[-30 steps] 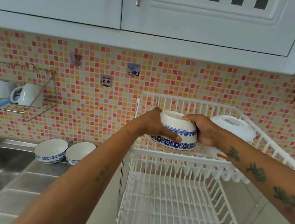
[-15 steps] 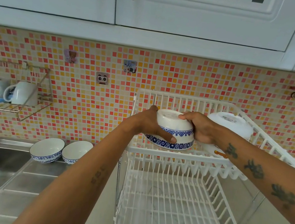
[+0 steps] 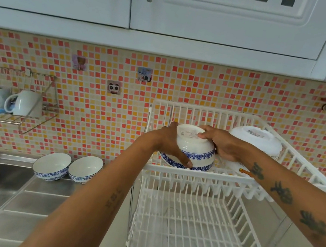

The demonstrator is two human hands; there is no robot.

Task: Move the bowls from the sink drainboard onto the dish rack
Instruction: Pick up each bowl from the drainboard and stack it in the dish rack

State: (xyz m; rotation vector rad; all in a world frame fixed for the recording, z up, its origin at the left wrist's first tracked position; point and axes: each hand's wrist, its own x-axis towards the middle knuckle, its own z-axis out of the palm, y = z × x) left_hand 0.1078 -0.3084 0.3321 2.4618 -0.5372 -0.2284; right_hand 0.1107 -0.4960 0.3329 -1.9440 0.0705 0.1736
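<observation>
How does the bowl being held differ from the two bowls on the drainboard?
The held bowl is upside down, base up, over the rack's upper tier; the drainboard bowls sit upright. It is gripped by both hands; they are untouched. All share white bodies with blue floral bands.

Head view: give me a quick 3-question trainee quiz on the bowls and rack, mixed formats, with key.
1. True or false: both hands hold the upturned bowl over the rack's top shelf.
2. How many bowls are on the drainboard?
A. one
B. two
C. three
3. Fill in: the rack's bottom shelf holds ___ bowls.

Key
1. True: the left hand and right hand grip it, base up.
2. B: the left bowl and the right bowl sit side by side.
3. No.
</observation>
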